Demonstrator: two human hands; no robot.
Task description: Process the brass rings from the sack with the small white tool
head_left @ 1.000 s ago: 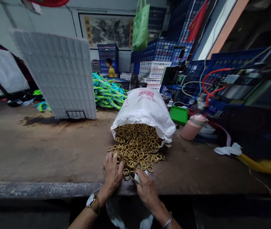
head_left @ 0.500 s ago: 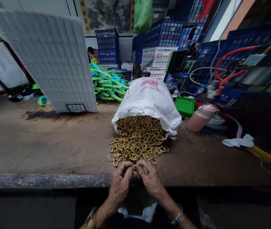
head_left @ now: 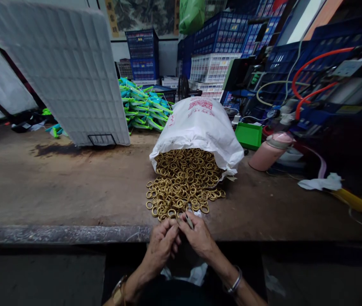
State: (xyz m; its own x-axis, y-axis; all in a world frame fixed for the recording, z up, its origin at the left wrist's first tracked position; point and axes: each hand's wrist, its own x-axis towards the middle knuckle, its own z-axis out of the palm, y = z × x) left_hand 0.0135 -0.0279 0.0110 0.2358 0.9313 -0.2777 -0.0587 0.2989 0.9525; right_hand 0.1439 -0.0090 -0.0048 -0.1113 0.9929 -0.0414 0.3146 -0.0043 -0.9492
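Rings spill from sack onto table, piled just ahead of both hands. Look metallic: likely stiff, light singly, slick, hard to break. Best hold: thumb-and-finger pinch on the rim. Left hand: thumb and fingers drawn together, can't tell what's between. Right hand holds slim grey piece.

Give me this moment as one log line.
left hand: pinched, contents unclear | right hand: holds slim grey object | golden rings: in and before white sack
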